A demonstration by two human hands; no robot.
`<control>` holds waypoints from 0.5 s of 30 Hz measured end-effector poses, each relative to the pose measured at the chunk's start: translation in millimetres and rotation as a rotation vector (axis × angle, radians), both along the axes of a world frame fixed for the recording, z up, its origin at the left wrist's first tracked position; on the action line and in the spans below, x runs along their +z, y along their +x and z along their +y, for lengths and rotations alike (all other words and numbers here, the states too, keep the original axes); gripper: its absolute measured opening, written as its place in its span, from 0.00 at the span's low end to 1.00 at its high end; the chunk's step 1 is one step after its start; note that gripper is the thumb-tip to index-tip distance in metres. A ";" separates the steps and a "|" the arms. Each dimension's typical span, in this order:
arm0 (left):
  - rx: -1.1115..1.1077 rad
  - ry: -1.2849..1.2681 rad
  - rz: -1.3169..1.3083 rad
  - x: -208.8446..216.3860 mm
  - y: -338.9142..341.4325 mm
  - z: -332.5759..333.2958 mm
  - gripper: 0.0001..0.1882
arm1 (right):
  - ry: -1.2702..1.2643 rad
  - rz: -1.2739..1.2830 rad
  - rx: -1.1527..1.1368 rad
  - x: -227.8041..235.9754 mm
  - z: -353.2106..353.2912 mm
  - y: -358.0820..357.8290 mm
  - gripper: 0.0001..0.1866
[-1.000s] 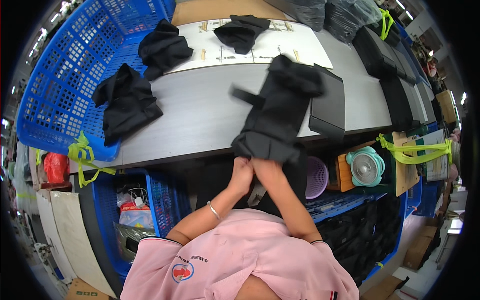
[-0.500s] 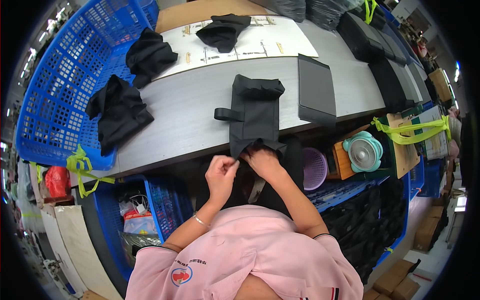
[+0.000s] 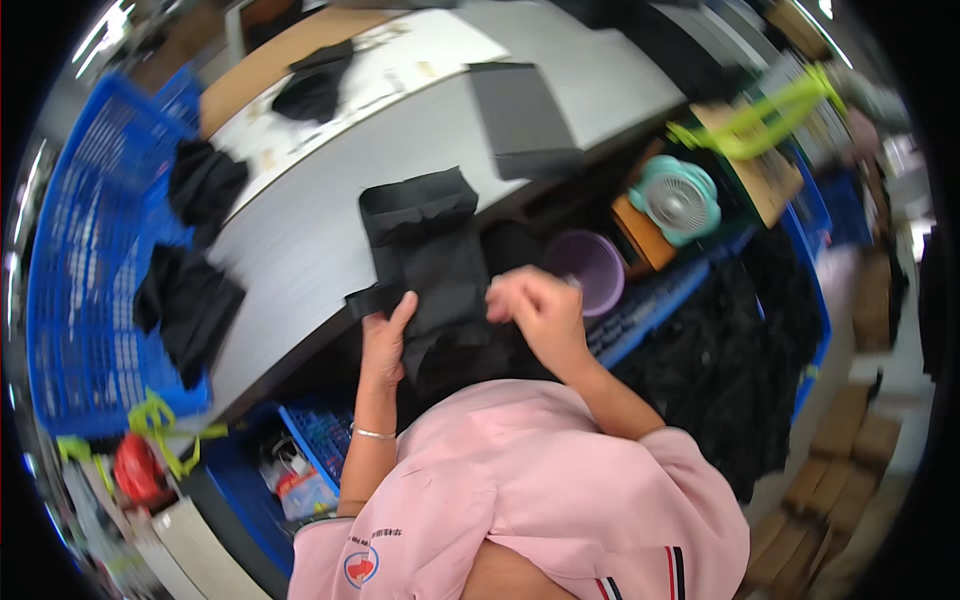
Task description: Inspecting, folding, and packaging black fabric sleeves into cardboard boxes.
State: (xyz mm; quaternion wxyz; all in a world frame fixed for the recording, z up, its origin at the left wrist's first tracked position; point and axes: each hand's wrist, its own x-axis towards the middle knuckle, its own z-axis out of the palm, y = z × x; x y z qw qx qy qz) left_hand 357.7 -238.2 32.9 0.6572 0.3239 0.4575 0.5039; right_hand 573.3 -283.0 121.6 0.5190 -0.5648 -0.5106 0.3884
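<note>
Lying at frame centre, half over the near edge of the grey worktop (image 3: 300, 250): a black folded fabric garment (image 3: 430, 260). Left hand (image 3: 385, 345) flat against its lower left edge, fingers straight and pressed together on the cloth. Right hand (image 3: 535, 305) at its right edge, fingers curled, pinching the fabric. Just right, a purple plastic bowl (image 3: 590, 270) and teal round fan (image 3: 680, 200). Upper centre, a dark flat rectangular box (image 3: 520, 115). Far left, a blue plastic crate (image 3: 70, 300) holding more black garments.
</note>
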 end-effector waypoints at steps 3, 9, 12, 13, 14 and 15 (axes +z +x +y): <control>-0.198 0.029 0.103 12.0 9.5 -7.7 0.27 | 0.103 -0.212 -0.150 -29.2 15.7 31.7 0.20; -0.221 -0.087 -0.194 -19.2 19.8 -1.5 0.30 | -0.320 0.994 0.206 -14.9 -3.3 39.6 0.10; -0.379 0.086 -0.289 -17.4 31.1 -3.6 0.26 | -0.280 1.016 0.320 -33.0 -11.8 26.8 0.15; -0.391 0.085 -0.284 -10.9 35.5 -6.7 0.26 | -0.271 1.023 0.311 -33.4 -12.2 29.9 0.15; -0.349 -0.035 -0.292 -4.1 39.4 -11.8 0.25 | -0.234 0.862 0.130 -33.9 -10.6 36.3 0.16; -0.299 -0.152 -0.300 7.9 45.7 -17.0 0.24 | -0.199 0.696 -0.042 -33.7 -8.3 44.2 0.16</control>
